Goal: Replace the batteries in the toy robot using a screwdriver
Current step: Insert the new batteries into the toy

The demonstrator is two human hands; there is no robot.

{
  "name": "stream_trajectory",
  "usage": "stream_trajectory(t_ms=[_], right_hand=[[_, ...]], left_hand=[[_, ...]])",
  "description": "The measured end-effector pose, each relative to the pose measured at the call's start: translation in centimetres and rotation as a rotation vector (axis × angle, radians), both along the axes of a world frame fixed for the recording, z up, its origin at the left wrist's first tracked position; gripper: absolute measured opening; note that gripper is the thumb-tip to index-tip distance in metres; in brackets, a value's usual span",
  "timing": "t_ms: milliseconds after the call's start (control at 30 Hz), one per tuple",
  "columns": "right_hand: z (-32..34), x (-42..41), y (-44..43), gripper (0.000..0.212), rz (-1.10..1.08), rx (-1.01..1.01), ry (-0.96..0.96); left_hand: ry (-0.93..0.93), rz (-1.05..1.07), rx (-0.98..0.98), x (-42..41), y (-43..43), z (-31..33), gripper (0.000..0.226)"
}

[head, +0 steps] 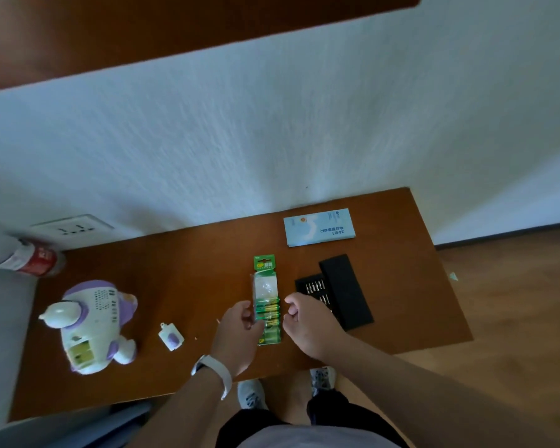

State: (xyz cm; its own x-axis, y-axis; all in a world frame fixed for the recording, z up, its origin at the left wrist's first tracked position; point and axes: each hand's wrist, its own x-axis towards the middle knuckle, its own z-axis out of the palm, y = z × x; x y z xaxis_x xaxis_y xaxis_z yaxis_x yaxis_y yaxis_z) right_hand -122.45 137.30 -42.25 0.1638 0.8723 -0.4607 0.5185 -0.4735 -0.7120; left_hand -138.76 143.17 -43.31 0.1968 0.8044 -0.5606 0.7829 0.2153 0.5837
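Left hand (236, 331) and right hand (307, 324) pinch the battery pack (265, 286).

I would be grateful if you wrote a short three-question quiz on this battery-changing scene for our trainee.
1. True or false: the left hand holds the battery pack.
2. Fill in: the toy robot lies toward the ___ end of the table, as the person sees it.
3. Where does the black bit case lie relative to the battery pack? A) to its left B) to its right C) on top of it

Key: 1 true; 2 left; 3 B.
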Motion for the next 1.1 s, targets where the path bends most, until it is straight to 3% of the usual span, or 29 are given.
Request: stream_trajectory(t_ms=[333,1100], right_hand=[[-1.2,-1.5,2.1,0.049,0.1,-0.028,-0.107],[-1.3,-2.4,2.9,0.059,0.205,-0.061,-0.23]], left_hand=[[-0.034,-0.209,0.043,-0.7,0.0,-0.5,0.054],[-0.049,-0.271,0.141,-2.3,0.5,-1.9,0.038]])
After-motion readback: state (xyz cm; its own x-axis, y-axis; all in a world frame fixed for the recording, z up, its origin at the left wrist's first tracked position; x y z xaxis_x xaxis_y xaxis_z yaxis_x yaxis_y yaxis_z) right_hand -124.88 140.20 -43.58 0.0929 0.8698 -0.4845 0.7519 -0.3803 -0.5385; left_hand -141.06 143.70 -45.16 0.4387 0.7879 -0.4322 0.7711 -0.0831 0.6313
